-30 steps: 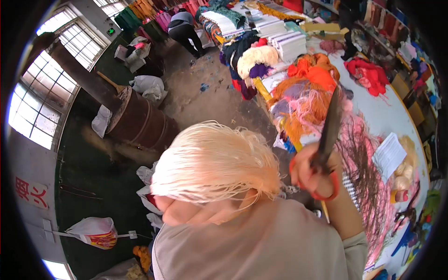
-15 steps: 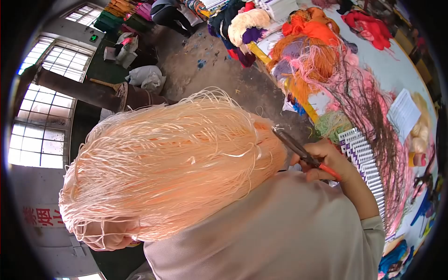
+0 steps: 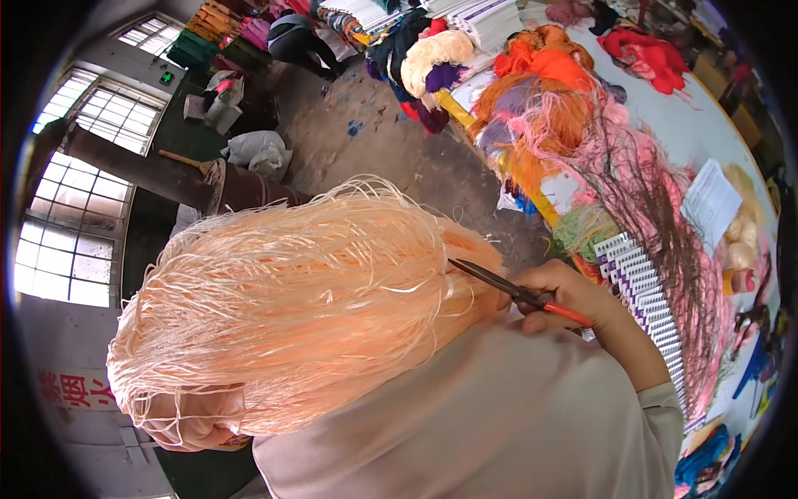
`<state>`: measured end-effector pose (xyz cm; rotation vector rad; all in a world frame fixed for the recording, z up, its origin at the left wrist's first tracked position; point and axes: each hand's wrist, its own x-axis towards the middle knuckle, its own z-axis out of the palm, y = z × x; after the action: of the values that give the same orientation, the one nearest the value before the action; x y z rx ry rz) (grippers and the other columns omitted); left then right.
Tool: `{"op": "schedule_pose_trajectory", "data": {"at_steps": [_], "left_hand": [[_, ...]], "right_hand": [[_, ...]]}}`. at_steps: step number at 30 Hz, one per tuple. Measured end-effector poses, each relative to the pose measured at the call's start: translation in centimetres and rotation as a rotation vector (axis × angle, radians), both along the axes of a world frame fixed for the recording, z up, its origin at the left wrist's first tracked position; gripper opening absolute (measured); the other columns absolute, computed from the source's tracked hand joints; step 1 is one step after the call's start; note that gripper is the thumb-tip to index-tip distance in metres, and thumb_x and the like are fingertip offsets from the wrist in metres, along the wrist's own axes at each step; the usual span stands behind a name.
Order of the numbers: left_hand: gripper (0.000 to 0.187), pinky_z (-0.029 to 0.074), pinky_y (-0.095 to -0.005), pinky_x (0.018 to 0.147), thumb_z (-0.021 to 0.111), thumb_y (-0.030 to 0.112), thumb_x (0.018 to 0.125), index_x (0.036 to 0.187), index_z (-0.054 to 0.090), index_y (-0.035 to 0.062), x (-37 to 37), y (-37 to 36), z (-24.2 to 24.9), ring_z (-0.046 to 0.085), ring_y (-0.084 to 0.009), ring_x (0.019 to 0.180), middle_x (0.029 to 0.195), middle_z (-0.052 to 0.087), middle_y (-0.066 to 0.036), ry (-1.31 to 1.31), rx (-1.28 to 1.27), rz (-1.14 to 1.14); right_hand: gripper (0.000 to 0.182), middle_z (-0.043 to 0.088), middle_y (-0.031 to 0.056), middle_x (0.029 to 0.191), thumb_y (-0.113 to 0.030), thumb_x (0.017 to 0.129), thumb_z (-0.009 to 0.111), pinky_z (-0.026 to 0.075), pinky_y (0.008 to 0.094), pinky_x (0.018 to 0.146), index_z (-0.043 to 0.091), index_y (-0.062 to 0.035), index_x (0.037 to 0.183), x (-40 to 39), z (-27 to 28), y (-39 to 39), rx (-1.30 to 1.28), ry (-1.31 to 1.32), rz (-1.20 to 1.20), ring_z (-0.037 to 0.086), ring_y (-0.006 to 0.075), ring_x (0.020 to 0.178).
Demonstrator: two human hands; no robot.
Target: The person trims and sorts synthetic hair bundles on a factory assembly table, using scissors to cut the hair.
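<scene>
A large hank of pale peach yarn (image 3: 291, 308) stretches across the middle of the view in front of my body. Its left end hangs over my left hand (image 3: 187, 420), whose fingers are closed around strands and partly covered by them. In my right hand (image 3: 561, 291) is a pair of scissors (image 3: 486, 275) with dark blades and red handles. The blades look closed and point left, their tip lying against the hank near a pale tie strand (image 3: 450, 283) around its right part.
At right, a long table (image 3: 706, 125) bears orange yarn (image 3: 549, 62), pink and brown strands (image 3: 652, 191), a paper sheet (image 3: 711, 204) and a row of white cards (image 3: 644, 287). A dark pipe (image 3: 141, 170) runs at left. Farther off, a person (image 3: 299, 41) bends over.
The scissors have moved left and down, their tip going from the hank's right end to beside the tie strand. My right hand shifted slightly with them; my left hand stays in place.
</scene>
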<state>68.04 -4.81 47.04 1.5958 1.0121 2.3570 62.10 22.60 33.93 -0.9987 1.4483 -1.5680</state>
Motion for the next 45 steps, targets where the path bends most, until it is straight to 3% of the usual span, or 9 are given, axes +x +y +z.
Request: {"op": "schedule_pose_trajectory", "data": {"at_steps": [13, 21, 28, 30, 34, 36, 45], "left_hand": [[0.007, 0.052, -0.0260, 0.056, 0.058, 0.010, 0.089, 0.088, 0.060, 0.0034, 0.4, -0.1, 0.1, 0.065, -0.0195, 0.069, 0.081, 0.063, -0.010, 0.014, 0.011, -0.011], [0.006, 0.052, -0.0263, 0.056, 0.059, 0.009, 0.088, 0.088, 0.060, 0.0033, 0.4, -0.2, 0.0, 0.065, -0.0199, 0.069, 0.080, 0.063, -0.010, 0.026, 0.018, -0.010], [0.006, 0.052, -0.0265, 0.056, 0.059, 0.009, 0.087, 0.088, 0.061, 0.0033, 0.2, 0.0, 0.1, 0.065, -0.0203, 0.069, 0.079, 0.063, -0.011, 0.032, 0.027, -0.015], [0.006, 0.052, -0.0266, 0.056, 0.060, 0.009, 0.087, 0.087, 0.061, 0.0033, 0.1, 0.0, 0.1, 0.065, -0.0204, 0.068, 0.079, 0.063, -0.011, 0.034, 0.030, -0.016], [0.005, 0.052, -0.0267, 0.055, 0.060, 0.009, 0.087, 0.087, 0.061, 0.0033, 0.1, 0.0, 0.1, 0.065, -0.0206, 0.068, 0.079, 0.063, -0.011, 0.041, 0.037, -0.021], [0.005, 0.052, -0.0268, 0.055, 0.060, 0.009, 0.087, 0.087, 0.061, 0.0033, 0.2, 0.0, 0.3, 0.065, -0.0207, 0.068, 0.078, 0.063, -0.011, 0.048, 0.040, -0.024], [0.005, 0.052, -0.0272, 0.055, 0.062, 0.008, 0.086, 0.087, 0.061, 0.0032, -0.2, 0.1, 0.7, 0.065, -0.0212, 0.068, 0.078, 0.063, -0.011, 0.064, 0.041, -0.037]], "right_hand": [[0.040, 0.051, -0.0011, 0.070, -0.019, 0.075, 0.083, 0.043, 0.0266, 0.061, 0.066, -0.0044, 0.108, 0.1, 0.2, 0.1, -0.031, 0.036, -0.013, 0.046, 0.0091, 0.066], [0.046, 0.049, -0.0010, 0.068, -0.029, 0.074, 0.084, 0.040, 0.0265, 0.058, 0.064, -0.0027, 0.106, 0.0, -1.5, 0.1, -0.039, 0.110, -0.042, 0.043, 0.0098, 0.063], [0.046, 0.049, -0.0009, 0.068, -0.029, 0.075, 0.084, 0.041, 0.0268, 0.060, 0.064, -0.0023, 0.106, -0.2, -1.3, 0.3, 0.026, 0.044, -0.001, 0.044, 0.0089, 0.065], [0.050, 0.052, -0.0020, 0.065, -0.041, 0.073, 0.084, 0.039, 0.0243, 0.053, 0.068, -0.0048, 0.104, -0.1, -1.3, -0.1, -0.019, 0.016, -0.043, 0.048, 0.0074, 0.059], [0.051, 0.054, -0.0014, 0.066, -0.041, 0.072, 0.084, 0.039, 0.0244, 0.053, 0.068, -0.0047, 0.104, -0.5, -0.1, -0.6, -0.011, 0.085, -0.027, 0.048, 0.0075, 0.058], [0.047, 0.051, 0.0005, 0.067, -0.028, 0.074, 0.084, 0.042, 0.0278, 0.058, 0.065, -0.0037, 0.109, -0.7, 0.3, -0.6, -0.052, 0.115, -0.025, 0.046, 0.0112, 0.062], [0.044, 0.050, -0.0007, 0.065, -0.028, 0.072, 0.086, 0.040, 0.0258, 0.056, 0.067, -0.0069, 0.105, -0.9, 0.2, -1.3, -0.113, 0.160, -0.049, 0.045, 0.0086, 0.059]]}}
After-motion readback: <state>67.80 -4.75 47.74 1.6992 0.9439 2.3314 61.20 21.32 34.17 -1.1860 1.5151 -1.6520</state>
